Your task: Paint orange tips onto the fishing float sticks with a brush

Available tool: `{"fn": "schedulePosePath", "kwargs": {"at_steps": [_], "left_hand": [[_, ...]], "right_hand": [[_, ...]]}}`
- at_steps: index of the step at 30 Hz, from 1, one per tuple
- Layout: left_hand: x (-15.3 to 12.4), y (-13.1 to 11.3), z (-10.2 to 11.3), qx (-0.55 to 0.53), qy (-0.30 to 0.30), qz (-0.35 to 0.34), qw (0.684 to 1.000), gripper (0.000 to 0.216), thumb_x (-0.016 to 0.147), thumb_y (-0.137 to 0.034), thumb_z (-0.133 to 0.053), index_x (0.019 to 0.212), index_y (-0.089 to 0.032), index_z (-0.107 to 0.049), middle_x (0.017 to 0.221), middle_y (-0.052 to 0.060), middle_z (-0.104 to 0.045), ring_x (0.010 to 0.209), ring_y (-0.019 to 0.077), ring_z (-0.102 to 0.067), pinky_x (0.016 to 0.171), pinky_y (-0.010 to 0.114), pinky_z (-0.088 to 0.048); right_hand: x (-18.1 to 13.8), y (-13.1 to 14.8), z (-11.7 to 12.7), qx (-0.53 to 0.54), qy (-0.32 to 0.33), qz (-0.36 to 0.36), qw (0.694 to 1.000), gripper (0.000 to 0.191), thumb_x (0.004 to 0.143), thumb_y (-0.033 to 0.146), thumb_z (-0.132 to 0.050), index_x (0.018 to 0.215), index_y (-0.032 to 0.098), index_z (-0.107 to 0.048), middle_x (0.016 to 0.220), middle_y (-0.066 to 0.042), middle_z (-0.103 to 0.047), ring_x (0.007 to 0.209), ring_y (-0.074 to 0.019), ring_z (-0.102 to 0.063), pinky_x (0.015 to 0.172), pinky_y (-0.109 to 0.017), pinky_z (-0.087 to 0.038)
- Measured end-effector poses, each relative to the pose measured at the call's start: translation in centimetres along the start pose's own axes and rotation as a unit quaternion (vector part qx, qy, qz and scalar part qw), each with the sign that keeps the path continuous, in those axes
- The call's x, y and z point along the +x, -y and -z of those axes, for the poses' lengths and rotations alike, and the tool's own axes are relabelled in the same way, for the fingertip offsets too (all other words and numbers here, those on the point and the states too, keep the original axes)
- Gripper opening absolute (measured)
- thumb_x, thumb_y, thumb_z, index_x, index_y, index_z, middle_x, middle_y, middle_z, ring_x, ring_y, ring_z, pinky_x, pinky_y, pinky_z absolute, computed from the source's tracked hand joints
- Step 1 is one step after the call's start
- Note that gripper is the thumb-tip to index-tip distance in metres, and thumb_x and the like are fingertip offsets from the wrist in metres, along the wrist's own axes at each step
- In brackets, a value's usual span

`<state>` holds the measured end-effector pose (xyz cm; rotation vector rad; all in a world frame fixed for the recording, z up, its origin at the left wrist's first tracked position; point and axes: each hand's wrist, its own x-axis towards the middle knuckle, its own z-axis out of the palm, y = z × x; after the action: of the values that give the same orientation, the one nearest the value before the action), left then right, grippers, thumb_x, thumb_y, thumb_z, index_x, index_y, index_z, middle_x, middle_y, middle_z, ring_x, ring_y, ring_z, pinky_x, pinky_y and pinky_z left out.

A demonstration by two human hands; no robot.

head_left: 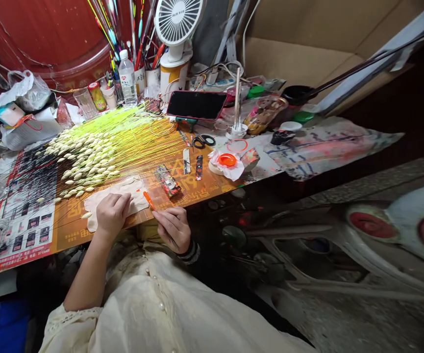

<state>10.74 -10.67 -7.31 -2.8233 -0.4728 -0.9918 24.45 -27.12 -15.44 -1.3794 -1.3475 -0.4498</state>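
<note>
My left hand (113, 214) is closed in a pinch above a pale cloth (140, 198) at the front edge of the table; whatever its fingers hold is hidden. To its right, my right hand (174, 228) grips a slim orange-coated stick (148, 199) between thumb and fingers, its orange end angled toward the cloth. A cream, spindle-shaped float body (86, 215) lies by my left wrist. Behind the hands spreads a large bundle of floats (90, 159), with cream bodies and thin yellow-green stems. A small dish of orange paint (227, 160) stands to the right on white paper.
A paint-smeared block (168, 181) and black-handled scissors (203, 141) lie beyond my right hand. Farther back are a propped phone (196, 105), a white fan (179, 22), a water bottle (127, 78) and a pot with brushes (236, 130). The table edge (212, 196) runs close to both hands.
</note>
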Motion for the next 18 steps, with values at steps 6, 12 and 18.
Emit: {"fn": "schedulePosePath", "kwargs": {"at_steps": [6,12,18], "left_hand": [[-0.1,-0.05,0.01,0.012,-0.003,-0.007,1.0,0.014,0.096,-0.027,-0.055,0.1,-0.021,-0.067,0.077,0.003,-0.069,0.073,0.0154,-0.062,0.068,0.029,-0.045],[-0.11,-0.05,0.03,0.018,0.007,-0.001,1.0,0.017,0.097,-0.029,-0.053,0.099,-0.022,-0.068,0.076,0.004,-0.069,0.072,0.0154,-0.063,0.067,0.029,-0.045],[-0.13,-0.07,0.02,0.011,0.009,0.003,1.0,0.016,0.097,-0.03,-0.053,0.098,-0.022,-0.068,0.076,0.003,-0.068,0.072,0.0151,-0.06,0.067,0.029,-0.043]], "right_hand": [[-0.26,0.12,-0.44,-0.008,0.005,-0.012,1.0,0.056,0.089,0.013,-0.057,0.143,0.027,-0.049,0.111,-0.005,-0.072,0.098,-0.0221,-0.059,0.086,-0.043,-0.051],[-0.55,0.08,-0.54,-0.012,0.011,-0.022,1.0,0.053,0.091,0.017,-0.055,0.143,0.027,-0.049,0.113,-0.006,-0.071,0.1,-0.0222,-0.059,0.088,-0.042,-0.05],[-0.28,0.32,-0.54,-0.034,0.02,-0.018,0.999,0.054,0.091,0.015,-0.056,0.143,0.028,-0.049,0.11,-0.005,-0.072,0.096,-0.0225,-0.059,0.088,-0.043,-0.048]]}}
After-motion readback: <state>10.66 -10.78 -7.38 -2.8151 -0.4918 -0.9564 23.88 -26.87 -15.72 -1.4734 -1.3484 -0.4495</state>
